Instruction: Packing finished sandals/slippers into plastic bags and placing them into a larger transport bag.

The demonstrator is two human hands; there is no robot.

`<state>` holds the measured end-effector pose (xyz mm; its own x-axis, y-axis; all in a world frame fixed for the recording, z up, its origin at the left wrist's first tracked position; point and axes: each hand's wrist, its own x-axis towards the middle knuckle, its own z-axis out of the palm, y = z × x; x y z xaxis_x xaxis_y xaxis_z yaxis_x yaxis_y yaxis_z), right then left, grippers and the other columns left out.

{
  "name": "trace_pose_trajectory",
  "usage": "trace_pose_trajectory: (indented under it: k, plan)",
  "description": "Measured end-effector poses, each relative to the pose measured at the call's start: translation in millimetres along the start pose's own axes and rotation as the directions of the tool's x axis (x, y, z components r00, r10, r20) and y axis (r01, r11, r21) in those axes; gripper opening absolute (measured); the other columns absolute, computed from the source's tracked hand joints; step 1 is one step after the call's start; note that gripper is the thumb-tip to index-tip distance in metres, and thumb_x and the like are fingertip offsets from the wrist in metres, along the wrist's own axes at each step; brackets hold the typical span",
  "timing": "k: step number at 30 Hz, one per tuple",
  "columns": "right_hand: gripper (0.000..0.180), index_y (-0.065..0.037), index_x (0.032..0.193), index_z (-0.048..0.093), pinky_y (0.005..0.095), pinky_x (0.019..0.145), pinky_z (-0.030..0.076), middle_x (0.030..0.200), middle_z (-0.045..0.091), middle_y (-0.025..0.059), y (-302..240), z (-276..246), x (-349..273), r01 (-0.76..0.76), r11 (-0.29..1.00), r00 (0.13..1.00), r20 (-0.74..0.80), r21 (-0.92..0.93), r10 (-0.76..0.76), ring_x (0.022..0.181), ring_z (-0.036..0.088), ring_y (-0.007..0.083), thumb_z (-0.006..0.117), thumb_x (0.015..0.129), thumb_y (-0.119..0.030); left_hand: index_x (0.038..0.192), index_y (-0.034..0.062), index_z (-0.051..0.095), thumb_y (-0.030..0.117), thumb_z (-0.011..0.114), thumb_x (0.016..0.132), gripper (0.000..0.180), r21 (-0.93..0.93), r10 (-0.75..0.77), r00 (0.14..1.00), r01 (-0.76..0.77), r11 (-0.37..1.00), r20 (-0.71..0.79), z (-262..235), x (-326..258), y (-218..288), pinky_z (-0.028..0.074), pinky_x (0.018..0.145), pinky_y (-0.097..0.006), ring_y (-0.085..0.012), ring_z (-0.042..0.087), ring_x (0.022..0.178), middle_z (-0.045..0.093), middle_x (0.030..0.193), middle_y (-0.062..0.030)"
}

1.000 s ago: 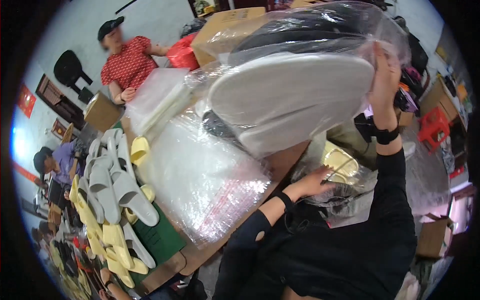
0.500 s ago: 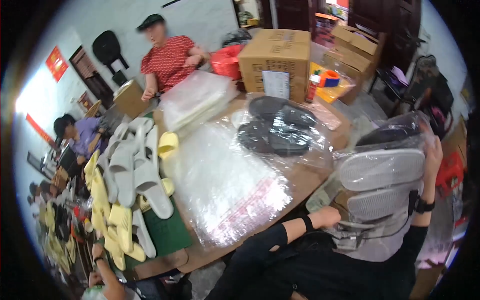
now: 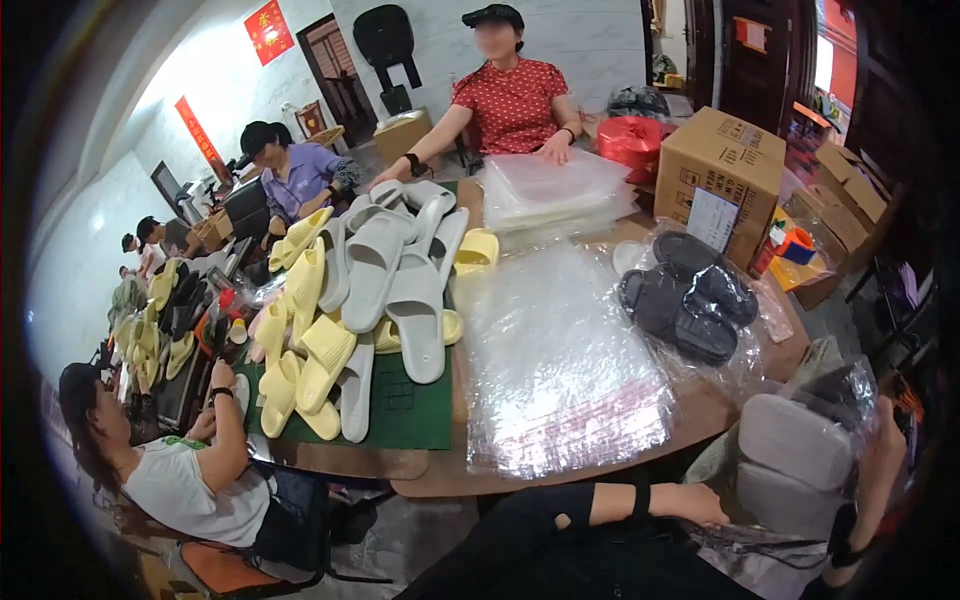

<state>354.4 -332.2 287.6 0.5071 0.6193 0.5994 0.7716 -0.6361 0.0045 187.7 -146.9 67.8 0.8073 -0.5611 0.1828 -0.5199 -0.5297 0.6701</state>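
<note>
Brown tabletop (image 3: 712, 415), white-labelled carton (image 3: 740, 160); right fingers (image 3: 884, 425) closed on slipper bag (image 3: 798, 432); left fingers (image 3: 708, 508), grip unclear.

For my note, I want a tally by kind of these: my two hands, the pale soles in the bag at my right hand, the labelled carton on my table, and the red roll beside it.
Hands, left and right: 2
Pale soles in the bag: 2
Labelled carton: 1
Red roll: 1
Total: 6
</note>
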Motion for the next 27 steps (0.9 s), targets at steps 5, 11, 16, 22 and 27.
trace_pose_trajectory:
  k: [5,11,16,22,27]
  plan:
    - [0.03,-0.001,0.1,0.058,0.0416,0.065,0.044,0.076,0.058,0.0237,-52,-28,15,-0.192,0.981,0.899,0.403,0.016,0.169,0.075,0.062,0.0367,0.05,0.074,0.01,0.084,0.0083,0.06,0.025,0.056,0.081,0.017,0.129,0.036,0.999,-0.033,0.991,-0.022,4,-1,8,0.047,0.059,-0.048,-0.037,0.061,0.067,0.061,0.066,-0.0155]
    - [0.031,-0.001,0.097,0.059,0.0471,0.069,0.043,0.078,0.058,0.0268,-38,48,-22,-0.141,0.964,0.748,0.662,0.227,-0.047,0.081,0.056,0.0461,0.049,0.069,0.008,0.085,0.0092,0.06,0.022,0.057,0.077,0.015,0.12,0.074,0.994,-0.065,0.991,-0.075,4,-2,22,0.047,0.058,-0.048,-0.0361,0.062,0.067,0.061,0.065,-0.0153]
    - [0.013,0.002,0.089,0.058,0.0471,0.068,0.043,0.079,0.059,0.0254,90,88,-70,-0.154,0.973,0.913,0.401,0.17,0.075,0.078,0.058,0.0428,0.054,0.077,-0.001,0.093,0.0101,0.067,0.024,0.059,0.076,0.023,0.119,-0.094,0.989,0.107,0.987,-0.11,18,7,7,0.049,0.058,-0.047,-0.0366,0.063,0.068,0.064,0.072,-0.0182]
    - [0.031,-0.001,0.106,0.064,0.0407,0.089,0.044,0.106,0.062,0.025,98,42,-19,-0.358,0.928,0.64,0.696,-0.105,0.326,0.102,0.059,0.0348,0.059,0.077,-0.011,0.071,0.002,0.069,0.019,0.065,0.071,0.018,0.229,-0.229,0.973,0.226,0.947,-0.016,35,-2,-11,0.05,0.061,-0.047,-0.0358,0.064,0.07,0.066,0.076,-0.0178]
    - [0.016,0.0,0.09,0.061,0.0454,0.07,0.043,0.083,0.061,0.0236,80,127,-38,-0.139,0.978,0.803,0.56,-0.153,0.202,0.08,0.057,0.041,0.051,0.082,-0.008,0.077,0.0113,0.072,0.016,0.065,0.069,0.012,0.542,-0.353,0.931,0.344,0.766,-0.092,29,-5,-12,0.046,0.074,-0.041,-0.0261,0.064,0.084,0.068,0.091,-0.0103]
